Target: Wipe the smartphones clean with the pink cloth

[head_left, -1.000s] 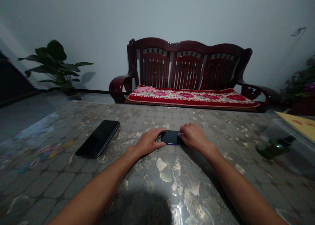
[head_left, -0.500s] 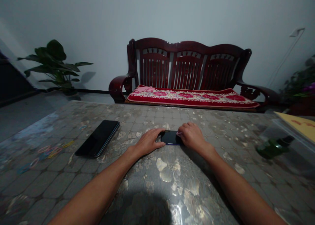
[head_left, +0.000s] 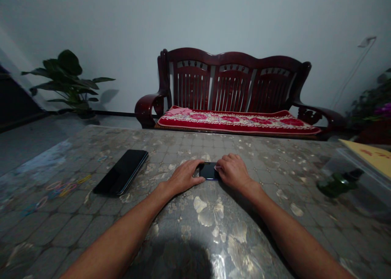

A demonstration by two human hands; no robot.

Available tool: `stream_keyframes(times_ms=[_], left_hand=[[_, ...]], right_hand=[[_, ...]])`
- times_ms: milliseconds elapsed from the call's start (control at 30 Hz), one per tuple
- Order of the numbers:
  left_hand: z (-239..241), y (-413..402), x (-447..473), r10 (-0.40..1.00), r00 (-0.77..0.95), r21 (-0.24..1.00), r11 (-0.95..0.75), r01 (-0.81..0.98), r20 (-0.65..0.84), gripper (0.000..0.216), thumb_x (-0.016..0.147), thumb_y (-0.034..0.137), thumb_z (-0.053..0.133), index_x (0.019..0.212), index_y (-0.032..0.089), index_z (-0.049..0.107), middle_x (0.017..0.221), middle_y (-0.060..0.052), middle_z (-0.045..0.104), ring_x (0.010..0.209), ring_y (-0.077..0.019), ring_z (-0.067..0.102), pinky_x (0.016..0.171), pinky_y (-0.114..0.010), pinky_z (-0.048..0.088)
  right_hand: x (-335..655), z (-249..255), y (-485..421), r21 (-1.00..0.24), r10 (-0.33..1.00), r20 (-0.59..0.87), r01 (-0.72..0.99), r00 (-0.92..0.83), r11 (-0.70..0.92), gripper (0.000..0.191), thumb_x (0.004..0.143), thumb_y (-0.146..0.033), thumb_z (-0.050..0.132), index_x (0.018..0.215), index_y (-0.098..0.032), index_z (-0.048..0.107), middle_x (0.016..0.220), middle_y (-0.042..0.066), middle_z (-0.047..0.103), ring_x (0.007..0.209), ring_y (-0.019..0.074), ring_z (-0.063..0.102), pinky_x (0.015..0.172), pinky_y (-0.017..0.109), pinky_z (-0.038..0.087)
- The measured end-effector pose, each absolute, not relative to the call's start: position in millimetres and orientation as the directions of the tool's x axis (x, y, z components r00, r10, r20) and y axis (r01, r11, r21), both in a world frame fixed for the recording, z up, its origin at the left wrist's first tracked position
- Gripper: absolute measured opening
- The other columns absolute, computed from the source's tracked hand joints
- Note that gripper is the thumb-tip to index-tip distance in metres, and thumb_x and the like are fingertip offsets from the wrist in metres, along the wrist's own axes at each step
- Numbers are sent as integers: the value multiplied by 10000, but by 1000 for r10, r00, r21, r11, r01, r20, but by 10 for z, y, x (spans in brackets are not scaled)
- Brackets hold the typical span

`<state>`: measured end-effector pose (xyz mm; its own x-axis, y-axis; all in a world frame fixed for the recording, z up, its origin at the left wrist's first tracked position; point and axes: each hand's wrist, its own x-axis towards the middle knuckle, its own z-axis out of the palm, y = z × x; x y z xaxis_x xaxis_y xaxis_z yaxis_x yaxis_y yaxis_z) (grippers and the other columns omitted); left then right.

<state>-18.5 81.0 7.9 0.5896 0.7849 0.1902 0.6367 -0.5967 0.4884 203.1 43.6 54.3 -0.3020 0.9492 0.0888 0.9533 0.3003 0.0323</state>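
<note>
A small black phone (head_left: 208, 171) lies flat on the patterned table (head_left: 214, 214) in front of me. My left hand (head_left: 183, 176) rests at its left end, fingers curled around the edge and thumb along the near side. My right hand (head_left: 232, 171) covers its right end, fingers bent, pressing a small pale pink piece (head_left: 217, 167) onto the screen. A second, larger black phone (head_left: 122, 171) lies untouched on the table to the left.
Coloured rubber bands (head_left: 62, 186) are scattered at the table's left. A green bottle (head_left: 336, 184) and a clear box with a yellow lid (head_left: 366, 157) sit at the right. Beyond the table stand a dark wooden bench (head_left: 235, 87) and a potted plant (head_left: 69, 81).
My right hand has slid leftward over the small phone, covering more of its screen. The left hand has stayed in place.
</note>
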Motion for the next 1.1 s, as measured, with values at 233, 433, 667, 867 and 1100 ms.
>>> stream_keyframes(times_ms=[233, 433, 667, 867, 1100], left_hand=[[112, 790, -184, 788, 588, 502, -590, 632, 183, 540, 810, 306, 736, 1312, 217, 556, 1317, -103, 645, 1205, -304, 612, 1046, -437, 475], [101, 798, -177, 784, 586, 500, -599, 626, 206, 506, 805, 307, 726, 1280, 235, 569, 1286, -86, 657, 1182, -294, 621, 1035, -430, 479], [124, 762, -154, 797, 567, 478, -588, 653, 207, 460, 786, 296, 725, 1217, 210, 587, 1211, -92, 679, 1124, -291, 641, 1002, -415, 494], [142, 680, -118, 813, 534, 455, -576, 679, 233, 413, 772, 300, 731, 1152, 203, 602, 1129, -91, 684, 1078, -289, 638, 958, -409, 501], [171, 610, -117, 804, 542, 402, -593, 698, 245, 404, 777, 305, 735, 1138, 192, 593, 1102, -93, 674, 1054, -288, 632, 935, -400, 498]], right_hand=[[2168, 538, 478, 90, 981, 110, 985, -158, 149, 293, 985, -291, 468, 993, -166, 733, 1048, 135, 706, 1022, 266, 558, 828, 358, 330], [2017, 543, 405, -47, 934, 67, 934, -352, 355, 248, 960, -280, 509, 1022, -201, 736, 1020, 93, 709, 1007, 231, 557, 852, 330, 329], [2185, 593, 464, 83, 987, 85, 988, -139, 132, 279, 965, -278, 485, 994, -164, 739, 1041, 137, 712, 1010, 276, 575, 819, 360, 330], [2118, 545, 432, 19, 964, 92, 969, -248, 247, 270, 977, -290, 481, 1024, -205, 733, 1044, 107, 706, 1017, 245, 567, 836, 337, 329], [2208, 571, 466, 14, 980, 72, 983, -184, 183, 251, 953, -292, 521, 1021, -209, 748, 1036, 102, 718, 1006, 245, 582, 817, 331, 333]])
